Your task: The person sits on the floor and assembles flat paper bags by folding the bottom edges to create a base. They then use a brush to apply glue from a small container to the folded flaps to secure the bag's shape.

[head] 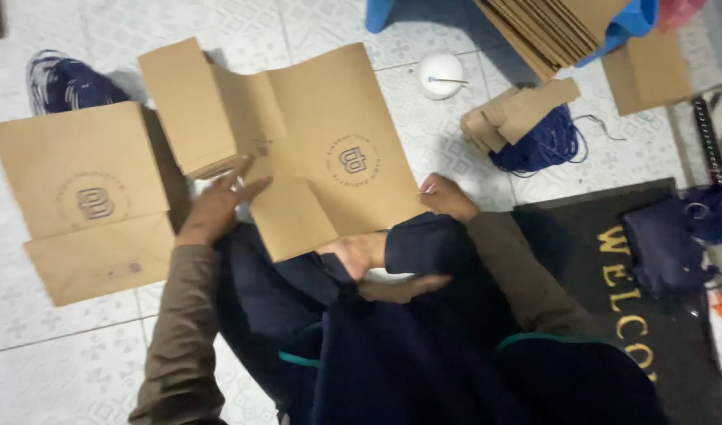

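On the tiled floor (77, 370) before our crossed legs lies a flat brown paper bag (329, 149). Our left hand (219, 206) rests spread, fingers flat on its left flap, while our right hand (448, 197) pinches its right edge. Another finished bag (77, 197) lies just left, and a bundle of blue cord (544, 142) sits farther right.

Bare tile (424, 142) is left open beyond the paper bag (329, 149); passage is blocked by the white bowl (441, 75) and cardboard stack (512, 114).
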